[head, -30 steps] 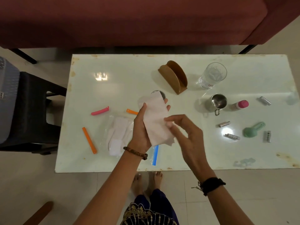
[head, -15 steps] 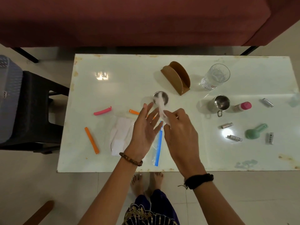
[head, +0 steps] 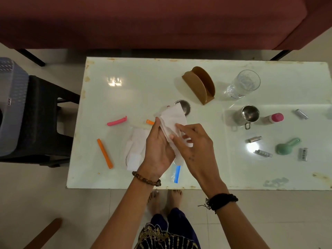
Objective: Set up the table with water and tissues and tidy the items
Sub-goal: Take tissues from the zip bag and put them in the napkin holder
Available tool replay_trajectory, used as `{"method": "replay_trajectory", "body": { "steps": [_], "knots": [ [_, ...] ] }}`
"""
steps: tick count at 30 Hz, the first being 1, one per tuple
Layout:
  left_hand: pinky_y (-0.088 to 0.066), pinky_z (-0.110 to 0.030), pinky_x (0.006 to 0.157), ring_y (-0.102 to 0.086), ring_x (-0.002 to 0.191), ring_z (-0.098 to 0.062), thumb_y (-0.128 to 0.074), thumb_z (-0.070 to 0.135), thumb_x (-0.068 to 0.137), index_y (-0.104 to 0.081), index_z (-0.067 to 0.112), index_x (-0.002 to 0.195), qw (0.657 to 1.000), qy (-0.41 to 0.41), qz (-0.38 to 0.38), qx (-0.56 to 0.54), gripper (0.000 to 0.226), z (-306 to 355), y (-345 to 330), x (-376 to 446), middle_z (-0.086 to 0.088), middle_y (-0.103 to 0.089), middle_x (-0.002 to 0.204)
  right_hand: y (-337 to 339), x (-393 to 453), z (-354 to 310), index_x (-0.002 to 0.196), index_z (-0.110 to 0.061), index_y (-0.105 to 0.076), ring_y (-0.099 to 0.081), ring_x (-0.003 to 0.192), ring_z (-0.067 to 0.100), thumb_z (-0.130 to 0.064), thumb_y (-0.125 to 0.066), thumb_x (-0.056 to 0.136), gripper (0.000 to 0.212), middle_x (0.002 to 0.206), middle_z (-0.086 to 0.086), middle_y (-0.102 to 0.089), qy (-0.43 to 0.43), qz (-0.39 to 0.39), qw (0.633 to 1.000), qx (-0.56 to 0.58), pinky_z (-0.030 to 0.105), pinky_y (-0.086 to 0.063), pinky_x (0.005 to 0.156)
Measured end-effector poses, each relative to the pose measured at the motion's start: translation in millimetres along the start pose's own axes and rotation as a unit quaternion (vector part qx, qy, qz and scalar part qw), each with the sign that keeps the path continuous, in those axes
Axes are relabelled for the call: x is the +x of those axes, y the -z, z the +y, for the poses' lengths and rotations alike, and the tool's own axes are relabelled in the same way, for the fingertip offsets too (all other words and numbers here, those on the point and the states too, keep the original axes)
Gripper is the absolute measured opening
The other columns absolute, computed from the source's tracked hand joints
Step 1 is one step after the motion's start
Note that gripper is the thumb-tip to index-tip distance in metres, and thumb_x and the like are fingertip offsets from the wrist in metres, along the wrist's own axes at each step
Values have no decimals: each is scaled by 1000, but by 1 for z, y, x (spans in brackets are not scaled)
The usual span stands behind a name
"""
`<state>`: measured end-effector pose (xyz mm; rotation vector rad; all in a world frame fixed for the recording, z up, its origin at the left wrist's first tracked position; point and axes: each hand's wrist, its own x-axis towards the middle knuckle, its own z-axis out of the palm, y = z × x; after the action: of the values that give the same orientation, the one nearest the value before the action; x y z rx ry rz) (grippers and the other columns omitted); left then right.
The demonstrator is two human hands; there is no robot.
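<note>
My left hand [head: 158,146] cups a white tissue [head: 173,121] from below, thumb and fingers loosely curled around it, while my right hand [head: 195,146] pinches the tissue's near edge, fingers drawn close together over the paper. I hold both above the near middle of a glossy white table [head: 143,83], whose edges show rust-coloured chips. Beyond the table runs a dark red sofa [head: 152,20]; to the left stands a black stool [head: 43,119] on a pale tiled floor [head: 36,194]. The tissue's long axis runs from my palms away and slightly left, its far corner over a small steel bowl [head: 186,106]. Under my left hand lies a clear bag of more tissues [head: 134,150] with a blue strip [head: 177,174] at its near end. A brown tissue holder [head: 199,85] stands upright past the bowl, with a drinking glass [head: 243,84] to its right and a steel mug [head: 249,114] nearer me. Pink [head: 116,121] and orange clips [head: 105,153] lie to the left, apart from each other. I see batteries [head: 263,153], a green scoop [head: 286,146] and a pink-capped bottle [head: 274,118] scattered to the right.
</note>
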<state>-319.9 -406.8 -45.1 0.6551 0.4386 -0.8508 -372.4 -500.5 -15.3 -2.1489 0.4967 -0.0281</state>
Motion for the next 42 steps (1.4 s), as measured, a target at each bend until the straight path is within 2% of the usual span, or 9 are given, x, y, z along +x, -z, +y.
{"method": "replay_trajectory", "body": {
  "steps": [4, 8, 12, 18, 23, 28, 33, 38, 42],
  "knots": [
    [-58, -28, 77, -69, 95, -13, -15, 35, 101, -50, 29, 124, 999, -24, -15, -23, 42, 2, -3, 1, 3, -70, 110, -1, 6, 4, 116, -11, -65, -55, 82, 11, -12, -52, 93, 26, 104, 6, -62, 13, 14, 1000, 9, 9, -45, 76],
    [-58, -28, 76, -70, 93, -14, -20, 29, 100, -41, 27, 135, 999, -50, -20, -6, 40, 8, -2, 3, 2, -72, 108, 0, 8, 6, 91, -9, -68, -55, 70, 5, -13, -52, 93, 17, 83, 0, -64, -99, 43, 979, 173, 7, -42, 65],
    [-59, -26, 72, -71, 92, -11, -23, 27, 100, -41, 22, 135, 997, -68, -9, 19, 40, 18, 0, 3, 4, -70, 107, 6, 15, 12, 66, -12, -59, -53, 61, 10, -16, -45, 93, 31, 66, -4, -59, -236, 30, 905, 352, 21, -44, 58],
    [-57, -24, 78, -65, 100, -10, -27, 27, 98, -47, 18, 132, 996, -36, 8, 76, 41, 41, 5, -5, 3, -64, 116, 16, 31, 19, 102, -16, -70, -71, 84, 24, -59, -36, 90, 57, 94, 6, -75, -331, -115, 768, 536, 33, -60, 67],
    [-57, -26, 76, -69, 96, -10, -26, 28, 98, -52, 19, 127, 995, -18, 13, 96, 40, 57, 19, -11, 6, -72, 106, 27, 31, 31, 104, -16, -68, -70, 79, 14, -11, -62, 84, 21, 89, -4, -75, -220, -136, 878, 402, 24, -55, 60],
    [-57, -30, 81, -65, 108, -14, -32, 31, 95, -55, 19, 127, 997, -1, -15, 76, 41, 66, 28, -18, 2, -69, 116, 45, 35, 22, 99, -21, -72, -70, 81, 11, -14, -70, 73, 27, 93, -3, -76, -160, -199, 876, 410, 21, -55, 62],
    [-53, -40, 92, -61, 115, -21, -46, 67, 71, -66, 17, 115, 995, 37, -73, 65, 69, 72, 23, -19, -4, -67, 120, 58, 39, 13, 96, -23, -73, -71, 85, 11, -21, -73, 69, 27, 95, -3, -76, -130, -234, 881, 389, 22, -57, 67],
    [-59, -29, 68, -73, 86, -16, -54, 26, 75, -77, 12, 88, 992, 49, -14, 119, 29, 61, 20, -9, -4, -76, 91, 58, 44, 14, 93, -24, -71, -70, 77, 5, -13, -67, 80, 18, 85, -10, -76, -121, -214, 921, 303, 18, -55, 61],
    [-57, -34, 83, -66, 107, -18, -48, 31, 84, -71, 15, 106, 993, 45, -70, 86, 36, 73, 21, -10, -3, -71, 113, 59, 48, 15, 91, -25, -71, -70, 77, 5, -7, -67, 79, 22, 85, -10, -76, -99, -214, 920, 312, 18, -56, 63]
  ]
}}
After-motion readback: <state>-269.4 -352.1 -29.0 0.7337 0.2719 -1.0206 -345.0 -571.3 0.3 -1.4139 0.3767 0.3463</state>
